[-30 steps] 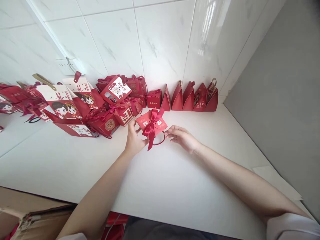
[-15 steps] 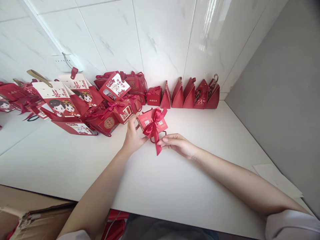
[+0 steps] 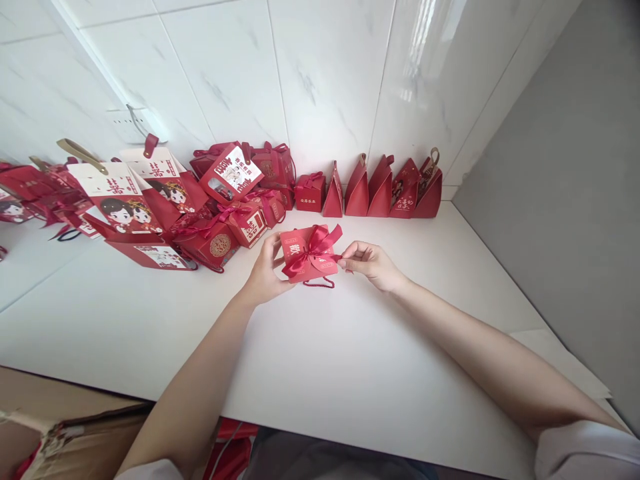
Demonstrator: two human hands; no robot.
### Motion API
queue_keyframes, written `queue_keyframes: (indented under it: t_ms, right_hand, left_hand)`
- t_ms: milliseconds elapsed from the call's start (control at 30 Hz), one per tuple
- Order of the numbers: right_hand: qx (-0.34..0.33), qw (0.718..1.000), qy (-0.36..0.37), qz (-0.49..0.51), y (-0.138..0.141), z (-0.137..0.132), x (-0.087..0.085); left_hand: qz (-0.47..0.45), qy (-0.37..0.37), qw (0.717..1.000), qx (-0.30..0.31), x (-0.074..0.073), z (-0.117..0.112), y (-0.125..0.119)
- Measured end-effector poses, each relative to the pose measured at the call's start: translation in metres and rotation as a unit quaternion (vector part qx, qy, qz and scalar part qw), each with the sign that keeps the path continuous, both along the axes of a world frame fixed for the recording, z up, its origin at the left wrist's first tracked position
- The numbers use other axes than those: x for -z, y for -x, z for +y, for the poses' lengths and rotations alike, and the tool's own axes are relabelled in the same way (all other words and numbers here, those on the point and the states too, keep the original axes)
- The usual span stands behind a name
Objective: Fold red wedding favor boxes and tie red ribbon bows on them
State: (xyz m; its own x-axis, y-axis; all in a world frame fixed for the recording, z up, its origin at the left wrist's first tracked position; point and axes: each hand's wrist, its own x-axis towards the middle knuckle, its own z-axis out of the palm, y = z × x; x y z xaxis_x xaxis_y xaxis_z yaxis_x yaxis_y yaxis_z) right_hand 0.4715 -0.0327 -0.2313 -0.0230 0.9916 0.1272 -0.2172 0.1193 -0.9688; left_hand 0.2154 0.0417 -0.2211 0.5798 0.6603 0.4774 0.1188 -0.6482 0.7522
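A small red gift box (image 3: 325, 270) with pale lettering is held above the table, its top face turned toward me. My left hand (image 3: 269, 272) grips its left side, thumb below and fingers behind. Across the box lies a crimson satin ribbon (image 3: 317, 248) tied in a bow. One tail of that ribbon stretches to the right, pinched between thumb and fingertips of my right hand (image 3: 371, 265). A dark red cord handle (image 3: 320, 285) hangs from the box's lower edge.
On the white table (image 3: 320, 373), a pile of red and white gift boxes (image 3: 210, 247) stands at the left. Tent-shaped red boxes (image 3: 383, 190) line the tiled wall. A grey panel (image 3: 560, 187) bounds the right. White paper (image 3: 555, 357) lies near it; a cardboard box (image 3: 75, 427) sits lower left.
My right hand has moved up and right, drawing the ribbon tail from hanging down to pointing right. The box has tilted and shifted slightly, still in my left hand.
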Motion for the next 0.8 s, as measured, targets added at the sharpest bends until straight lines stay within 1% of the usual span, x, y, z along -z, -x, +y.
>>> queue_keyframes:
  t_ms: [67, 167, 233, 300, 400, 467, 600, 667, 700, 733, 767, 800]
  right_hand:
    - [-0.005, 1.000, 0.013, 0.015, 0.001, 0.000, 0.003]
    - [0.004, 0.999, 0.022, 0.034, 0.001, -0.001, 0.004]
    - [0.019, 0.998, 0.022, 0.055, 0.000, -0.002, 0.003]
    - [0.045, 0.997, 0.002, 0.064, 0.001, -0.003, 0.001]
    - [0.098, 0.993, -0.053, 0.034, 0.002, -0.004, -0.003]
    - [0.116, 0.991, -0.072, 0.007, 0.005, -0.006, -0.004]
    - [0.097, 0.992, -0.079, -0.032, 0.012, -0.012, -0.005]
    - [0.111, 0.986, -0.097, -0.078, 0.014, -0.015, -0.004]
    - [0.130, 0.977, -0.117, -0.120, 0.014, -0.016, -0.004]
    - [0.154, 0.961, -0.150, -0.176, 0.013, -0.017, -0.003]
    - [0.177, 0.934, -0.193, -0.243, 0.011, -0.018, -0.003]
    - [0.197, 0.897, -0.242, -0.313, 0.009, -0.019, -0.002]
  left_hand:
    - [0.010, 0.008, 1.000, 0.003, -0.001, -0.001, 0.000]
    - [0.031, 0.015, 0.999, 0.000, -0.003, -0.003, 0.000]
    - [0.044, 0.015, 0.999, 0.000, -0.003, -0.004, 0.000]
    - [0.055, 0.016, 0.998, 0.002, -0.003, -0.004, -0.001]
    - [0.061, 0.014, 0.998, -0.004, -0.002, -0.004, -0.002]
    - [0.057, 0.007, 0.998, -0.015, -0.001, -0.003, -0.002]
    - [0.028, -0.016, 0.998, -0.051, 0.000, 0.002, 0.000]
    - [0.020, -0.019, 0.998, -0.049, -0.002, 0.004, 0.004]
    - [0.021, -0.015, 0.999, -0.037, -0.004, 0.005, 0.006]
    - [0.027, -0.008, 0.999, -0.020, -0.006, 0.006, 0.007]
    - [0.035, 0.002, 0.999, -0.002, -0.008, 0.006, 0.009]
    - [0.044, 0.012, 0.999, 0.015, -0.010, 0.006, 0.011]
